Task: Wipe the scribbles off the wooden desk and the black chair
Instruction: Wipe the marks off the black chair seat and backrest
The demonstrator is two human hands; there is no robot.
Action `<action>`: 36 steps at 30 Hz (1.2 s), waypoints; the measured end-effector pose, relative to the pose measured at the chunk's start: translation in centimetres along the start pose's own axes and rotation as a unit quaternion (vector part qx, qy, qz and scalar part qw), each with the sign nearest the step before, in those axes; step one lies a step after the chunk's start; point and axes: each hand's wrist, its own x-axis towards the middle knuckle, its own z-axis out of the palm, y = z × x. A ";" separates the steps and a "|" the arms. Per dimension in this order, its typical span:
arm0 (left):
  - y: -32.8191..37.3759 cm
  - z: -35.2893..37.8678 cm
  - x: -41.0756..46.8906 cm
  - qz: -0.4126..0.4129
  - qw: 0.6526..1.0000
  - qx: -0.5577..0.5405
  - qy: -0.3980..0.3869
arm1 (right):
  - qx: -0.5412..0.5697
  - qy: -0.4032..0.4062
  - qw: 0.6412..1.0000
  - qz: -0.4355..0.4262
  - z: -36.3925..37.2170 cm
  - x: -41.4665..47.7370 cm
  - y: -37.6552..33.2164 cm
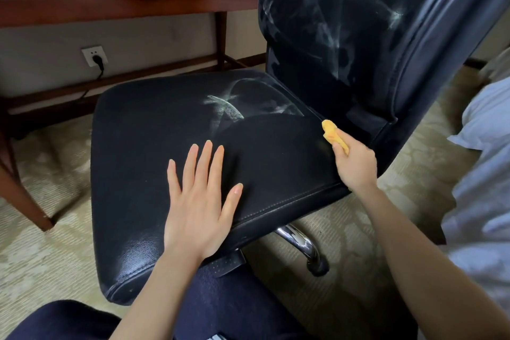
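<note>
The black leather chair (143, 146) fills the middle of the view. White smeared scribbles (225, 107) mark the rear of its seat, and more white streaks (334, 25) cover the backrest. My left hand (200, 201) lies flat on the front of the seat, fingers straight and spread. My right hand (354, 163) grips a yellow cloth (332, 134) at the seat's right rear edge, close to the gap below the backrest. The wooden desk (124, 5) stands behind the chair; only its drawer fronts and lower frame show, its top is out of view.
A wall socket (93, 55) with a black plug sits under the desk. A chrome chair leg (303, 246) sticks out below the seat. White bedding (485, 174) lies at the right edge. Patterned carpet (55, 257) covers the floor. My dark-trousered knees are at the bottom.
</note>
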 end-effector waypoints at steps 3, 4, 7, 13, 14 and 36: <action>0.0 -0.1 0.1 0.000 1.000 0.005 -0.003 | -0.015 0.052 0.995 -0.082 1.1 -3.1 -1.5; 0.0 -0.1 0.2 0.000 1.000 0.005 -0.005 | -0.018 0.058 0.992 -0.107 1.5 -4.3 -2.0; 0.0 -0.2 0.1 -0.002 1.000 -0.003 -0.004 | 0.019 0.059 0.986 -0.154 2.8 -8.2 -3.4; -0.1 -0.5 -0.1 -0.001 1.000 -0.031 -0.006 | 0.169 0.075 0.934 -0.305 5.8 -13.7 -3.9; -0.1 -0.5 -0.1 -0.001 0.999 -0.033 -0.007 | 0.175 0.076 0.923 -0.335 6.0 -13.6 -3.3; 4.8 -0.3 0.0 -0.065 0.980 -0.181 -0.057 | 0.049 -0.133 0.984 -0.105 1.6 0.3 -3.5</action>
